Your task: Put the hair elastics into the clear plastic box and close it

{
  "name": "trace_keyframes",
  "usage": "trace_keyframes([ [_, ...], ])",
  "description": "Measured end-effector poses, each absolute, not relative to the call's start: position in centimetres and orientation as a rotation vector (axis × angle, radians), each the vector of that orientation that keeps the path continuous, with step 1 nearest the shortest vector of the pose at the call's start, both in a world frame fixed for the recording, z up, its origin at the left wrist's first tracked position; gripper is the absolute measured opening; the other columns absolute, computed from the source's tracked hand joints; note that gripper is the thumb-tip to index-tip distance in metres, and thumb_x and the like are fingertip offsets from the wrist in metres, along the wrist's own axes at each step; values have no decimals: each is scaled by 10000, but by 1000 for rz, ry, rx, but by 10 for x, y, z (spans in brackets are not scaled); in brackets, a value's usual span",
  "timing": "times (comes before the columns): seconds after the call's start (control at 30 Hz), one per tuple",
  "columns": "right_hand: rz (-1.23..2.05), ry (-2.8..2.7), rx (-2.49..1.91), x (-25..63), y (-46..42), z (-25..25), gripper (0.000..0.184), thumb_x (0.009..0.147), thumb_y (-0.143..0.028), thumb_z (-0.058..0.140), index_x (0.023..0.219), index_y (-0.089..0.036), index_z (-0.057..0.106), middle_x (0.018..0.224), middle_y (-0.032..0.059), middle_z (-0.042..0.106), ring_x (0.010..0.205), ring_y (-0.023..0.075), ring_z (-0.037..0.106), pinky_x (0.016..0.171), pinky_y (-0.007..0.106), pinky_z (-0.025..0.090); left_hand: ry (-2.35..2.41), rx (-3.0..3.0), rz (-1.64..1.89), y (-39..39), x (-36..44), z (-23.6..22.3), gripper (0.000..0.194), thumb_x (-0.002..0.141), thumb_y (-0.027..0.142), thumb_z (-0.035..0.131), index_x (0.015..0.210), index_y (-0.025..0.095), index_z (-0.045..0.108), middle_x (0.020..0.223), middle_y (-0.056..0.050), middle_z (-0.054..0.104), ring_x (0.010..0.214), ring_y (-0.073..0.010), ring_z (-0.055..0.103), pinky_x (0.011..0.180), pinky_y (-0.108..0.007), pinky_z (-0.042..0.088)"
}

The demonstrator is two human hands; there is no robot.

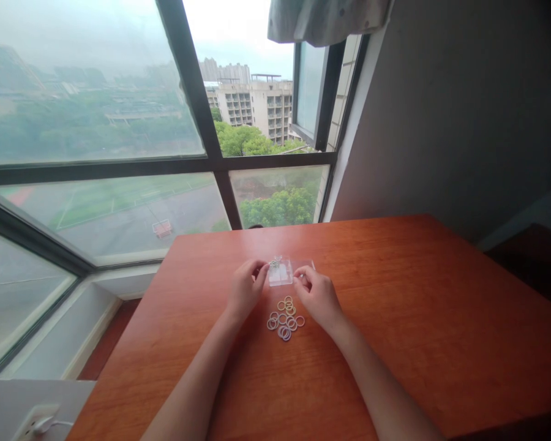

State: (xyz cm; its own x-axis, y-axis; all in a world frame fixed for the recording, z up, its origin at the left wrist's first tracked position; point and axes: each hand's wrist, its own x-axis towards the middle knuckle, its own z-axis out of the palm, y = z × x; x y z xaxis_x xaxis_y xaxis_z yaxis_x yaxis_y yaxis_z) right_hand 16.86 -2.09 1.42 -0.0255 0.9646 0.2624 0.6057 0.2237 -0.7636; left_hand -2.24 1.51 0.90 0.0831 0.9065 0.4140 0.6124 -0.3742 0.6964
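Note:
A small clear plastic box (pixel 281 272) sits on the reddish wooden table (pixel 395 306), held between both hands. My left hand (pixel 245 288) pinches its left side with curled fingers. My right hand (pixel 316 294) grips its right side, fingers closed. Something small and pale lies at the box's top edge; I cannot make it out. A pile of several small elastic rings (pixel 284 318), white, yellow and pale purple, lies on the table just below the box, between my wrists.
The table stands against a large window (pixel 165 165) with dark frames, overlooking buildings and trees. A grey wall (pixel 463 110) is on the right. A white wall socket with a plug (pixel 39 422) shows at the lower left.

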Motion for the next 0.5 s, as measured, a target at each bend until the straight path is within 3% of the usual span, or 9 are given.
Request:
trace_keyframes([
  [0.33,636,-1868,-1505,164,-21,11,120,830,-223,548,879,-226,657,611,-28,594,623,142,560,631,226,377,1530,1913,1200,34,-28,-7,217,853,376,561,824,183,657,737,-19,683,578,-128,583,556,-232,453],
  [0.5,695,-1941,-1474,165,-23,14,112,815,-195,559,843,-220,664,619,-30,615,598,127,551,600,219,368,1535,1874,1211,33,-29,-7,221,854,379,557,829,185,659,747,-20,693,594,-134,599,546,-229,451],
])
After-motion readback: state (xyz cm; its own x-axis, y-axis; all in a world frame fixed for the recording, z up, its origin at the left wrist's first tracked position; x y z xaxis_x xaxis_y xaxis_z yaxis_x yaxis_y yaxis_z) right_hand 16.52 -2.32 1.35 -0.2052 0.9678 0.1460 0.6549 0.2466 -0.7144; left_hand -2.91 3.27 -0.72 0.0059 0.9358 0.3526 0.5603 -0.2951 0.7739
